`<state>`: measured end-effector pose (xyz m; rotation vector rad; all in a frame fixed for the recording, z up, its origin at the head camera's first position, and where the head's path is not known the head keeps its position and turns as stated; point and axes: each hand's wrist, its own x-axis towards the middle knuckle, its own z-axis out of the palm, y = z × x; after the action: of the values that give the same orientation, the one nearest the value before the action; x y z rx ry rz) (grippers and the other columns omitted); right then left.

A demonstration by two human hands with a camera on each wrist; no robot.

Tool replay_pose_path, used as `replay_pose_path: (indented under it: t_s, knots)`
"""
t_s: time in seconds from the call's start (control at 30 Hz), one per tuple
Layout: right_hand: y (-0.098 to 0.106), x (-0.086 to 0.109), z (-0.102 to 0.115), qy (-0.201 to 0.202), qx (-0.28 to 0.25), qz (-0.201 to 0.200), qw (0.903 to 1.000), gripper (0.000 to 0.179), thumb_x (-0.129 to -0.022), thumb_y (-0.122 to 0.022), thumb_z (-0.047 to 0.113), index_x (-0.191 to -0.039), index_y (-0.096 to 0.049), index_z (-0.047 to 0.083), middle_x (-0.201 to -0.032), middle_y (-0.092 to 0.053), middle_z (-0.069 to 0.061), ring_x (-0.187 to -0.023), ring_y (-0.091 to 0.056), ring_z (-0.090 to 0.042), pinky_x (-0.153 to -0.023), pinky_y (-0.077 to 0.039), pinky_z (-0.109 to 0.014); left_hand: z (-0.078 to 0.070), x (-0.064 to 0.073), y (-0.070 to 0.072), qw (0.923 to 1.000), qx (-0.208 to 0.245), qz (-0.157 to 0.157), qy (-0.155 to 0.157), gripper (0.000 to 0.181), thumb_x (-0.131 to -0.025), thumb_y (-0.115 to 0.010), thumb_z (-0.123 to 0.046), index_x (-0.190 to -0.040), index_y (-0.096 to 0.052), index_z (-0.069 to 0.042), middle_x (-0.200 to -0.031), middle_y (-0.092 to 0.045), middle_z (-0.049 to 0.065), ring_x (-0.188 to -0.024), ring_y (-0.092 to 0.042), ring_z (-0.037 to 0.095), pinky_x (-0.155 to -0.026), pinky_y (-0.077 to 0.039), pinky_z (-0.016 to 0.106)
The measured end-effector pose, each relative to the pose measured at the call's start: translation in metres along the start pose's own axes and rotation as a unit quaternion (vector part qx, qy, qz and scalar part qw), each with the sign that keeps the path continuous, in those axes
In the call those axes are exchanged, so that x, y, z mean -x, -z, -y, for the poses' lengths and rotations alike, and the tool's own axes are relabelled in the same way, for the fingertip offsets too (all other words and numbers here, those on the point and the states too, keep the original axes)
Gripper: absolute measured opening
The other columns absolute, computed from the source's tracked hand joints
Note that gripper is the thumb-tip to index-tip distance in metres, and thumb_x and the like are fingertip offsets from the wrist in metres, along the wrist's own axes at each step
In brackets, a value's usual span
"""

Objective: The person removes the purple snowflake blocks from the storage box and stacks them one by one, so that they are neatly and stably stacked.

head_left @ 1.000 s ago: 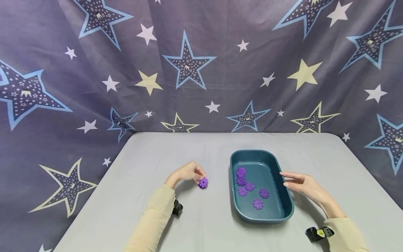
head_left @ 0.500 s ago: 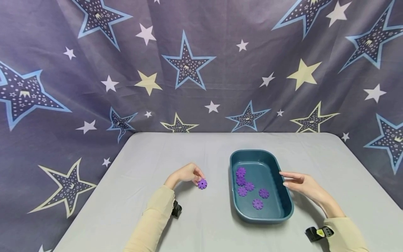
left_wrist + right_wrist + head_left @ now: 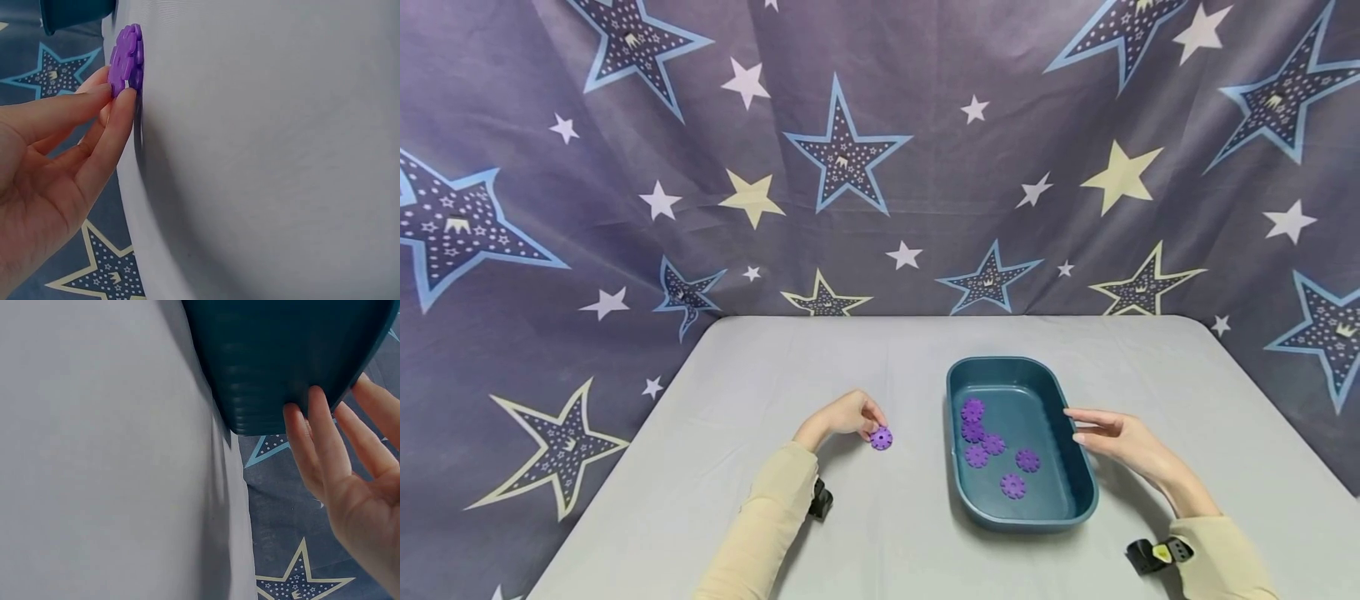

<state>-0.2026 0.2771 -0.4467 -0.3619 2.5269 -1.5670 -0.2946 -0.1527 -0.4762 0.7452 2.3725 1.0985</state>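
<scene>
Thumb and fingertips of my left hand point(image 3: 847, 412) pinch a purple notched disc point(image 3: 881, 438) over the table, left of the tray. Seen edge-on in the left wrist view, the purple disc point(image 3: 127, 60) looks layered, like discs lying face to face. Several similar purple discs point(image 3: 1012, 486) lie in a dark teal tray point(image 3: 1022, 527), mostly toward its left side. At the tray's right wall, the extended fingers of my right hand point(image 3: 1123, 442) rest against the outside. The right wrist view shows those fingertips point(image 3: 317, 394) on the tray's outer wall point(image 3: 262, 375).
A pale grey cloth covers the table point(image 3: 760, 367). Behind and beside it hangs a dark curtain point(image 3: 910, 183) printed with stars. Black straps with small devices point(image 3: 822, 500) sit at both wrists.
The disc in my left hand has shifted slightly left and toward me; the purple layers in the pinch now look lined up as one disc. The right hand and the tray stay in place.
</scene>
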Motion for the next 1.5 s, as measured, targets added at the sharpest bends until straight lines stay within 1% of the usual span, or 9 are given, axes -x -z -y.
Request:
replay_pose_path:
  t_s: [0.07,0.2,0.33,0.5,0.6,0.7,0.87,1.1,1.5]
  knots:
    - [0.0,0.0,0.0,-0.002,0.001,0.0,1.0,0.05,-0.081,-0.063,0.025,-0.123,-0.051,0.001,-0.121,-0.052,-0.017,-0.095,-0.053,0.004,-0.077,-0.043,-0.015,0.016,-0.007,-0.001,0.9998,0.0,0.003,-0.02,0.016,-0.079,-0.055,0.007,-0.087,-0.066,0.0,-0.079,-0.066,0.007,-0.064,-0.063,0.018,-0.059,-0.053,0.028]
    - [0.0,0.0,0.0,-0.006,0.003,0.0,1.0,0.05,-0.081,-0.063,0.026,-0.123,-0.051,0.002,-0.122,-0.052,-0.017,-0.095,-0.053,0.004,-0.077,-0.043,-0.015,0.082,-0.034,-0.006,0.9988,0.021,0.018,-0.04,0.013,-0.078,-0.059,0.0,-0.083,-0.068,-0.008,-0.076,-0.066,0.001,-0.061,-0.063,0.015,-0.055,-0.052,0.026]
    - [0.0,0.0,0.0,-0.005,0.009,-0.001,0.9999,0.049,-0.081,-0.063,0.026,-0.122,-0.051,0.002,-0.121,-0.052,-0.017,-0.095,-0.053,0.004,-0.077,-0.043,-0.015,0.1,-0.042,-0.01,0.9997,0.001,0.003,-0.026,0.013,-0.079,-0.058,0.001,-0.087,-0.067,-0.004,-0.078,-0.066,0.005,-0.062,-0.063,0.018,-0.055,-0.052,0.027]
    - [0.001,0.0,0.0,-0.002,0.01,-0.003,0.9999,0.049,-0.081,-0.063,0.026,-0.122,-0.051,0.002,-0.121,-0.051,-0.018,-0.094,-0.053,0.004,-0.077,-0.043,-0.015,0.067,-0.025,-0.006,0.9992,0.004,-0.006,-0.04,0.018,-0.078,-0.054,0.006,-0.086,-0.067,-0.005,-0.078,-0.066,0.004,-0.061,-0.062,0.015,-0.053,-0.051,0.025]
    - [0.0,0.0,0.0,-0.003,0.011,-0.001,0.9999,0.049,-0.082,-0.063,0.026,-0.122,-0.051,0.002,-0.122,-0.051,-0.018,-0.095,-0.053,0.004,-0.077,-0.043,-0.015,0.033,-0.012,-0.002,0.9996,0.02,-0.015,-0.011,0.017,-0.078,-0.052,0.007,-0.086,-0.065,-0.001,-0.078,-0.066,0.008,-0.062,-0.061,0.019,-0.054,-0.051,0.028]
    - [0.0,0.0,0.0,-0.007,0.01,0.0,0.9999,0.049,-0.081,-0.063,0.027,-0.122,-0.051,0.002,-0.123,-0.05,-0.018,-0.095,-0.052,0.005,-0.077,-0.043,-0.015,-0.021,0.01,0.001,0.9988,0.017,-0.035,0.03,0.015,-0.078,-0.052,0.009,-0.088,-0.062,0.008,-0.08,-0.064,0.018,-0.066,-0.061,0.027,-0.057,-0.052,0.034]
    - [-0.001,0.0,0.001,-0.007,0.008,-0.002,0.9999,0.049,-0.081,-0.063,0.026,-0.122,-0.051,0.002,-0.122,-0.051,-0.018,-0.095,-0.052,0.005,-0.076,-0.044,-0.016,-0.069,0.027,0.002,0.9989,0.002,-0.047,0.001,0.017,-0.081,-0.05,0.007,-0.095,-0.057,0.016,-0.08,-0.059,0.027,-0.068,-0.058,0.033,-0.062,-0.051,0.04]
    - [-0.001,0.0,0.0,0.001,0.003,-0.002,1.0,0.049,-0.081,-0.063,0.024,-0.122,-0.051,-0.001,-0.122,-0.05,-0.02,-0.094,-0.054,0.004,-0.076,-0.045,-0.016,-0.08,0.018,-0.001,0.9967,-0.033,-0.055,-0.05,0.017,-0.081,-0.055,-0.003,-0.096,-0.062,0.005,-0.075,-0.062,0.01,-0.061,-0.056,0.018,-0.057,-0.047,0.027]
    - [0.0,-0.001,-0.002,0.002,0.003,-0.005,1.0,0.049,-0.081,-0.063,0.025,-0.122,-0.051,0.0,-0.121,-0.053,-0.015,-0.094,-0.054,0.004,-0.075,-0.045,-0.016,-0.112,0.001,-0.007,0.9956,-0.061,-0.03,-0.065,0.019,-0.079,-0.063,-0.011,-0.097,-0.065,-0.004,-0.087,-0.065,0.004,-0.077,-0.057,0.009,-0.072,-0.045,0.02]
